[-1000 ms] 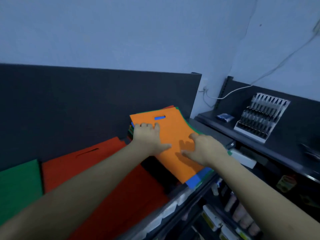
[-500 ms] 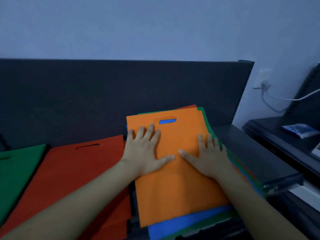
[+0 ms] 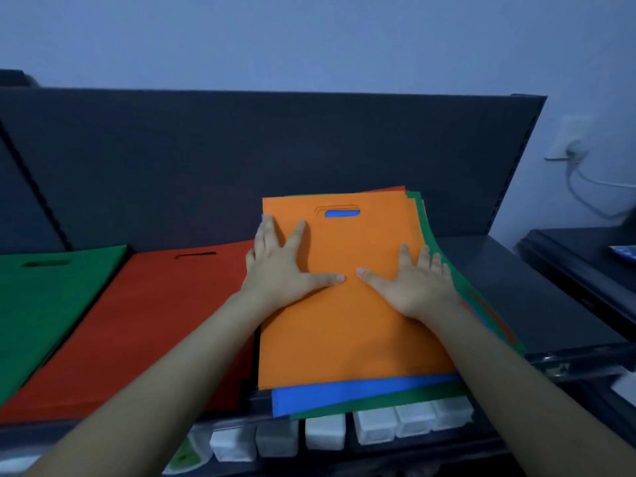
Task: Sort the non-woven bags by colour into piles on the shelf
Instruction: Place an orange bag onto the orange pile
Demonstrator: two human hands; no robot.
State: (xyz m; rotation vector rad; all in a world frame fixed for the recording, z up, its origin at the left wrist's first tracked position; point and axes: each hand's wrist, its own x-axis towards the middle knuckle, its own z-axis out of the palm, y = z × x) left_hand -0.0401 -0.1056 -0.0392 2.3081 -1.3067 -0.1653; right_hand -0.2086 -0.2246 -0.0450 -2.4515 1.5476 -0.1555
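An orange bag (image 3: 347, 325) lies on top of a mixed stack on the dark shelf (image 3: 537, 304). Below it a blue bag (image 3: 344, 394) and a green bag (image 3: 395, 401) stick out at the front, with red and green edges along the right side. My left hand (image 3: 285, 270) rests flat on the orange bag near its left edge, fingers spread. My right hand (image 3: 413, 284) lies flat on the same bag, thumb pointing toward the left thumb. To the left lies a red bag pile (image 3: 137, 321), and further left a green bag pile (image 3: 44, 297).
A dark back panel (image 3: 241, 160) rises behind the shelf. White containers (image 3: 378, 428) sit on the lower level below the front edge. On the right stand another dark shelf unit (image 3: 585, 256) and a wall socket with a white cable (image 3: 578, 156).
The view has swung left and centred on the stack. Both hands moved slightly up the orange bag and stay pressed flat on it; the bags have not shifted.
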